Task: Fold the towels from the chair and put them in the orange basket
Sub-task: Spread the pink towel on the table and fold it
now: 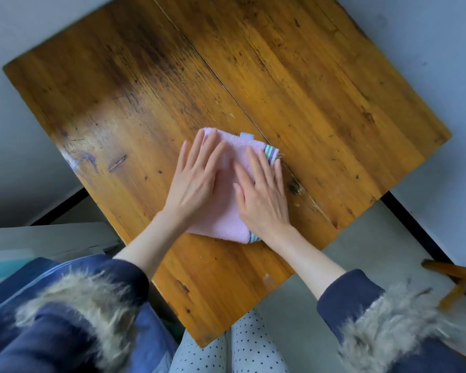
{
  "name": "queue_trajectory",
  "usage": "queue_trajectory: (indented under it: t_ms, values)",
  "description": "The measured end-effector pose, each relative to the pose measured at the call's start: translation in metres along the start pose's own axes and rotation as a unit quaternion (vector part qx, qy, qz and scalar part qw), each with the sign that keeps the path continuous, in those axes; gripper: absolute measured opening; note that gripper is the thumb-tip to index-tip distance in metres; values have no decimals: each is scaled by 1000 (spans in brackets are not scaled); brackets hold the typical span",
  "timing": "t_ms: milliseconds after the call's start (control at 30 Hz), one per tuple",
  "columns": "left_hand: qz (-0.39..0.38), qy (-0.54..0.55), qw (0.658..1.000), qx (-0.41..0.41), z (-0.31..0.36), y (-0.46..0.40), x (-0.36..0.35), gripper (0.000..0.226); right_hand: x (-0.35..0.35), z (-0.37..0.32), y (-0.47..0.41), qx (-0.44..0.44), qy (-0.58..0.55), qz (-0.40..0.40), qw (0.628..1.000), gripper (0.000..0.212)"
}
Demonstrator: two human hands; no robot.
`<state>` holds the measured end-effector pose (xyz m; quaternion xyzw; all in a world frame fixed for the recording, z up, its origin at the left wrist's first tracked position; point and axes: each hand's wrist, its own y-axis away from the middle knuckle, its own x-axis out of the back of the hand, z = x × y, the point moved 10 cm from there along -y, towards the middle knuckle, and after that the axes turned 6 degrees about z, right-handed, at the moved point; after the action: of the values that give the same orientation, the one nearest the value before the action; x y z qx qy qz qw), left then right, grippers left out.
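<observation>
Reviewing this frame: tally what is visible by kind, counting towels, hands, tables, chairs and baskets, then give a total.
Towels: 1, the folded pink towel under both palms
Hands: 2, left hand and right hand, flat on it
Tables: 1, the wooden table
Chairs: 1, only part of a wooden chair at the right edge
Baskets: 0 in view
Total: 5
</observation>
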<state>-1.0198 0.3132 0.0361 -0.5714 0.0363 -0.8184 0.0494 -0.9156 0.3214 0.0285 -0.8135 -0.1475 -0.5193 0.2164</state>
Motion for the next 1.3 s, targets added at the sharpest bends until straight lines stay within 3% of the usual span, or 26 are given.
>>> queue_trajectory:
  t_ms: [200,367,533,800,1000,1067,1133,1233,1300]
  values:
    - [-31,-48,998,16,-13,-2,-29,54,-34,23,0,-23,5,-62,998,52]
    - [-39,-48,998,9,-9,-2,-26,54,-29,21,-1,-16,5,-45,999,51]
    - [2,-27,999,19,0,31,-7,51,1,1,26,38,8,-11,999,50]
    - [-47,-79,996,22,4,63,-30,51,-28,9,59,39,48,-124,990,52]
    - [9,133,990,47,-6,58,-4,39,5,10,50,-6,-48,-45,998,37]
    - [52,216,967,125,-23,53,12,38,22,25,46,-96,-83,-7,992,32]
    - [66,291,918,262,-49,52,15,43,26,48,47,-254,-150,-19,955,32]
    - [-1,348,824,448,-85,57,-2,42,8,75,58,-478,-257,-79,836,37]
    - [-81,391,772,495,-86,59,-14,38,-4,79,60,-542,-313,-105,773,30]
